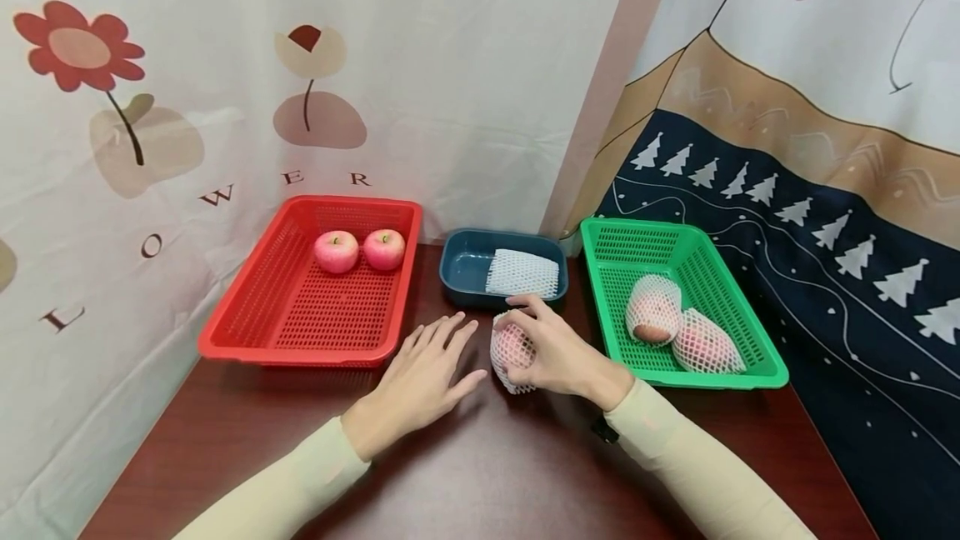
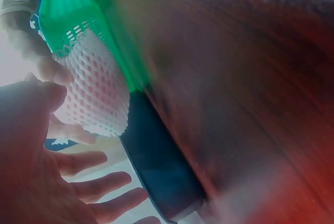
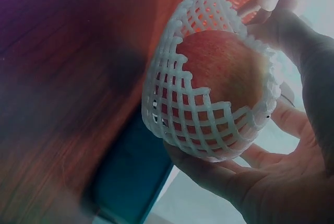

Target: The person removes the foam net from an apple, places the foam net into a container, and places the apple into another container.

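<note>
While the right hand [image 1: 553, 347] grips the netted apple [image 1: 513, 350] just below the head frame's centre, the left hand [image 1: 420, 369] holds nothing, fingers apart. With only 1 hand on it, the apple could slip out where the foam net [image 3: 201, 107] gapes.

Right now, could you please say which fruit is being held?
The netted apple in the right hand, alone outside the red basket and green basket.
</note>
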Demonstrator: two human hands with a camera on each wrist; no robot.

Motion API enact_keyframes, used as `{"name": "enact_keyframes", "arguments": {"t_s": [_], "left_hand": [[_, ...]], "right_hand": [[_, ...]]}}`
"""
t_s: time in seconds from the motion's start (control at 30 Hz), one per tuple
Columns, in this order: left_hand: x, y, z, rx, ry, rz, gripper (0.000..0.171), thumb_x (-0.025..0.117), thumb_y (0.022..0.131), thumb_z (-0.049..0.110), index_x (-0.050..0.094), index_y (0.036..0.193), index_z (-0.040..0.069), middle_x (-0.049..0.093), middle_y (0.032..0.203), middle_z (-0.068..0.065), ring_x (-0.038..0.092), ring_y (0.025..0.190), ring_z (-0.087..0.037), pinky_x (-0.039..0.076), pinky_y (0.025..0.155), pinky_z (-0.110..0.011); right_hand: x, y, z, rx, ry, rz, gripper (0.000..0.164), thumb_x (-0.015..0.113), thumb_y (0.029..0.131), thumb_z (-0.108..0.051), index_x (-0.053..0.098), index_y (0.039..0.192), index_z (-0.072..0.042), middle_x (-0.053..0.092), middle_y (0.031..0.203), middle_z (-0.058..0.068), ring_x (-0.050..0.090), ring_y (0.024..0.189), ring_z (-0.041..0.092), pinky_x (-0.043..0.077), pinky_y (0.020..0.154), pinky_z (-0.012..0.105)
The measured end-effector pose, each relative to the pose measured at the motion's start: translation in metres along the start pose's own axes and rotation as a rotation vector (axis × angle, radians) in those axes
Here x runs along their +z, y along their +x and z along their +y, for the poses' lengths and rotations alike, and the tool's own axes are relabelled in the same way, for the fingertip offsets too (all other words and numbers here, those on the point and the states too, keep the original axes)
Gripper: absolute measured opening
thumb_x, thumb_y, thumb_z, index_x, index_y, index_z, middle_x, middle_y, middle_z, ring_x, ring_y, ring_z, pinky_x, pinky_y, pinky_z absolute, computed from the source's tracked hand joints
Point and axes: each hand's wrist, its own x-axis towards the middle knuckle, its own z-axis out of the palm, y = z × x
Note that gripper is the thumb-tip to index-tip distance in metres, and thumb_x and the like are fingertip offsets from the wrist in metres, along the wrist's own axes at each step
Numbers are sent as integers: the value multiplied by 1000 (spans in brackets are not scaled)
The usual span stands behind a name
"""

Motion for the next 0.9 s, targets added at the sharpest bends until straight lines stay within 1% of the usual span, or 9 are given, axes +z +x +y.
{"name": "enact_keyframes", "arguments": {"t_s": [0.13,0.27,0.4,0.53,0.63,0.77,0.9], "left_hand": [[0,-3,-1,-9,6,2,77,71,112,59,58,169,10,59,174,-20,61,156,-47,52,126,-70],[0,-4,-2,-3,8,7,75,70,112,59,59,168,9,61,172,-21,63,154,-48,53,126,-70],[0,-5,-1,0,4,8,75,70,113,59,59,167,8,61,171,-21,63,153,-47,52,126,-69],[0,-7,-2,-5,-1,11,74,69,113,59,60,167,9,61,171,-21,64,153,-47,52,126,-69],[1,-8,-3,-4,-3,12,74,69,113,59,60,167,10,62,170,-21,64,152,-46,52,126,-69],[2,-9,-4,-8,-8,15,72,70,113,58,61,166,10,63,169,-20,66,150,-46,53,125,-69],[2,-8,-6,-13,-29,21,72,71,113,57,61,167,10,64,168,-21,67,149,-46,54,124,-69]], "right_hand": [[5,3,-1,-4,-9,-27,56,98,88,-21,74,138,-15,57,163,22,69,141,37,68,109,48],[10,5,-1,-6,-14,-53,57,97,86,-20,74,138,-15,56,164,22,67,141,36,68,108,46],[15,6,1,-6,0,-85,57,95,86,-18,75,139,-15,53,168,25,64,147,40,66,112,50],[18,6,3,-10,10,-116,57,94,86,-16,76,140,-16,52,170,25,58,153,45,65,115,52],[20,6,4,-18,11,-133,58,93,86,-16,76,142,-17,50,171,24,56,154,46,64,116,53],[20,5,4,-44,7,-139,58,94,89,-17,76,145,-17,49,173,26,53,157,47,62,118,56],[20,3,3,-55,6,-125,58,95,93,-21,76,149,-19,48,175,27,50,160,48,59,120,59]]}}
